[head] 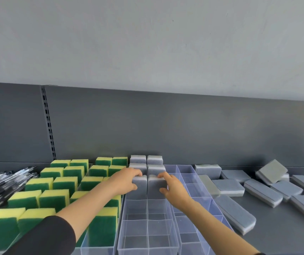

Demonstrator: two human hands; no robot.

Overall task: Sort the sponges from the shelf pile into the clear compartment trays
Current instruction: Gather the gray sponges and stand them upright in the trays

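A clear compartment tray (147, 234) stands in front of me, its far cells holding upright grey sponges (155, 160) in two columns. My left hand (127, 181) grips the left grey sponge (140, 188) of the third row, standing in its cell. My right hand (173, 184) grips the right grey sponge (155, 187) beside it. A second clear tray (193, 183) lies to the right with no sponges in its visible cells. The loose pile of grey sponges (258, 188) lies on the shelf further right.
Trays of upright yellow-and-green sponges (55, 188) fill the left side. A heap of clear pens (2, 181) lies at far left. The dark grey back panel (166, 129) rises behind the shelf (285, 236).
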